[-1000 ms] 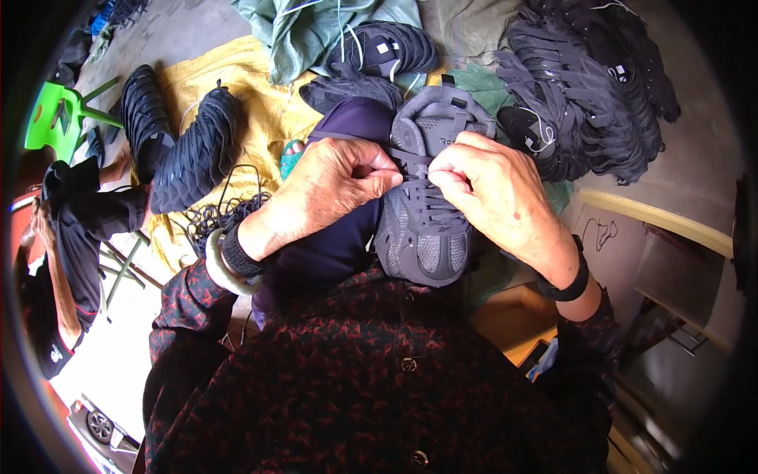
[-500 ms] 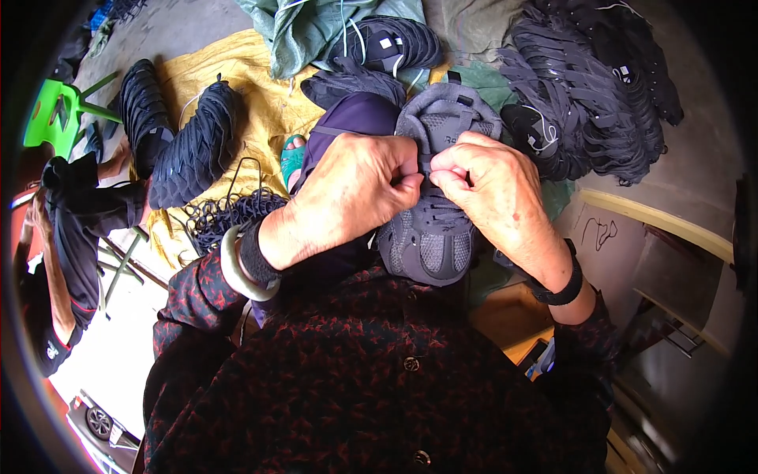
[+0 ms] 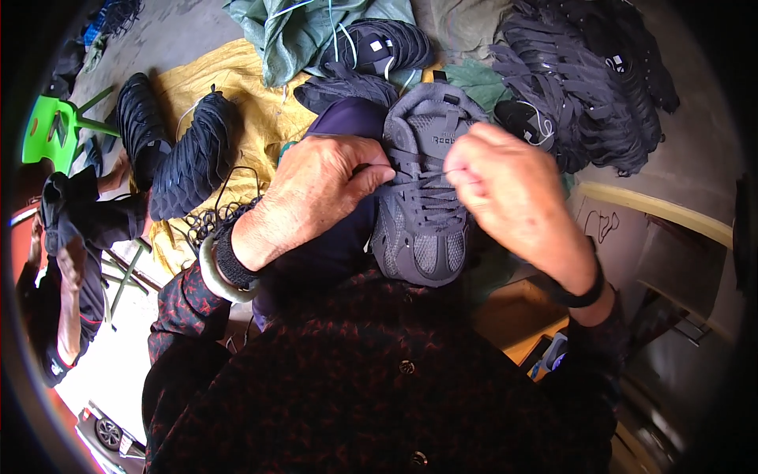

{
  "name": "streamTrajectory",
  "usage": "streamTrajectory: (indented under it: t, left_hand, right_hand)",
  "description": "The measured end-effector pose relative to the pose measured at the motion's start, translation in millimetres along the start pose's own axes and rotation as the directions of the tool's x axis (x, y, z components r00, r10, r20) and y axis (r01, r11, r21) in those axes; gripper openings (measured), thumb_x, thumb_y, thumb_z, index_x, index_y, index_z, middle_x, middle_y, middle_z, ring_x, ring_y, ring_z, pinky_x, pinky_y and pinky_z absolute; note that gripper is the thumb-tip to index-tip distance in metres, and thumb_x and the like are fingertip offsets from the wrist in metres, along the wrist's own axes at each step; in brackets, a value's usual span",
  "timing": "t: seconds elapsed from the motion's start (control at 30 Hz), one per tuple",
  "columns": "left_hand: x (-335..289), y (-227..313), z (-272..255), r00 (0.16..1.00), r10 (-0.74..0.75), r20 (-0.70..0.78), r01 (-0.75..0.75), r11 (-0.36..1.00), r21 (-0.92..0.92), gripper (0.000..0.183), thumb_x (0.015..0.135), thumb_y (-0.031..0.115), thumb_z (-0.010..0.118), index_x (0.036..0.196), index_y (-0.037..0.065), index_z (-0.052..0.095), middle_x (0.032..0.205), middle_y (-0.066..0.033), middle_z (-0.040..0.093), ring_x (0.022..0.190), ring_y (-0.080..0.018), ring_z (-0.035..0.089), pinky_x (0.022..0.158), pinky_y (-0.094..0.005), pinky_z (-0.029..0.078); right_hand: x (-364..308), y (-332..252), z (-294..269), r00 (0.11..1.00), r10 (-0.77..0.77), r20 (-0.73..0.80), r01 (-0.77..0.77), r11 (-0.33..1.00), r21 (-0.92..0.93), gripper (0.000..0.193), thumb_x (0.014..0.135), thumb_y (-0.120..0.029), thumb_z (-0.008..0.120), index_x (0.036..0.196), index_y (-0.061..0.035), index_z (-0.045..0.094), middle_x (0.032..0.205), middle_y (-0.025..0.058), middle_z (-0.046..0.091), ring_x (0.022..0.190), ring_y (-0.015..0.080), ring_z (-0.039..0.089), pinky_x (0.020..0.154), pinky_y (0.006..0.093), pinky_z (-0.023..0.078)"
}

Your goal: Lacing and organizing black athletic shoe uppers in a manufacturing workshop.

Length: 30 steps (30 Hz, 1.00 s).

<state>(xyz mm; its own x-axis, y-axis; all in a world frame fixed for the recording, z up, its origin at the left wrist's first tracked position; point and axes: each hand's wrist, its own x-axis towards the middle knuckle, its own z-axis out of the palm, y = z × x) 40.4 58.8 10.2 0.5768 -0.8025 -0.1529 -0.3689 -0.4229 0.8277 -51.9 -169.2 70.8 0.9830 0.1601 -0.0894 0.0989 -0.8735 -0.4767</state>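
Note:
A dark grey sneaker (image 3: 426,251) rests on my lap, toe toward me, its lacing and padded tongue facing up. Across its upper eyelets runs a dark shoelace (image 3: 421,164), and both my hands pinch it, one on each side. My left hand (image 3: 328,183) is closed at the shoe's left edge, thumb against forefinger. On the opposite side my right hand (image 3: 505,193) is closed on the lace too, slightly smeared by motion. Lower down, the lace crosses the shoe in several rows.
Bundled dark shoe uppers (image 3: 189,158) lie on a yellow sheet (image 3: 225,67) at the far left; a bigger heap (image 3: 576,87) sits far right. Loose black laces (image 3: 207,225) lie by my left forearm. A green stool (image 3: 54,130) and another person's arm (image 3: 71,296) are at left.
My hands have moved apart from over the middle of the shoe, the right one farther right, drawing the lace sideways. The lacing and tongue show more. The shoe has shifted slightly left.

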Motion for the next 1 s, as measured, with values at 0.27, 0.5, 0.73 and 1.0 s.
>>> streamTrajectory:
  t: [0.27, 0.5, 0.73, 1.0]
  left_hand:
    - [-0.6, 0.5, -3.6, 1.0, 0.0, 0.023, 0.0, 1.0, 0.029, 0.018, 0.094, 0.019, 0.069, 0.1, 0.001, 0.07, 0.089, -0.0144, 0.07, 0.085, -0.0296, 0.069, 0.076, -0.0375, 0.053]
    - [0.2, 2.1, 0.1, 0.997, -0.037, 0.067, 0.037, 0.999, 0.005, 0.021, 0.096, 0.02, 0.068, 0.099, 0.0, 0.069, 0.085, -0.0145, 0.069, 0.08, -0.026, 0.068, 0.074, -0.0371, 0.052]
    - [-0.3, 8.5, 6.2, 0.997, 0.021, -0.074, -0.022, 1.0, -0.018, 0.018, 0.093, 0.019, 0.07, 0.095, 0.002, 0.069, 0.081, -0.0122, 0.068, 0.072, -0.0256, 0.065, 0.069, -0.0368, 0.051]
    - [17.6, 34.0, -5.4, 0.933, 0.234, -0.273, -0.22, 0.972, 0.081, 0.013, 0.084, 0.005, 0.074, 0.096, 0.006, 0.07, 0.09, -0.008, 0.067, 0.085, -0.0283, 0.064, 0.078, -0.038, 0.051]
  right_hand:
    - [-61.9, 139.4, -132.3, 0.727, 0.616, -0.304, -0.397, 0.738, 0.546, 0.012, 0.098, -0.017, 0.06, 0.103, -0.006, 0.064, 0.094, 0.0049, 0.063, 0.092, 0.0219, 0.065, 0.082, 0.0341, 0.054]
    - [-137.8, 257.2, -197.7, 0.487, 0.816, -0.311, 0.238, 0.219, 0.946, 0.019, 0.099, 0.003, 0.048, 0.115, 0.0124, 0.052, 0.12, 0.0223, 0.06, 0.129, 0.0379, 0.055, 0.117, 0.0499, 0.042]
    - [-145.8, 273.6, -199.3, 0.303, 0.829, -0.47, 0.011, 0.49, 0.871, 0.021, 0.099, 0.002, 0.052, 0.119, 0.006, 0.057, 0.086, 0.0032, 0.053, 0.075, 0.0106, 0.052, 0.071, 0.0243, 0.047]
    - [-73.2, 161.6, -68.8, 0.82, 0.475, -0.321, -0.188, 0.752, 0.632, 0.04, 0.093, -0.013, 0.063, 0.13, 0.0007, 0.059, 0.088, 0.0011, 0.068, 0.068, 0.0049, 0.051, 0.062, 0.0194, 0.044]
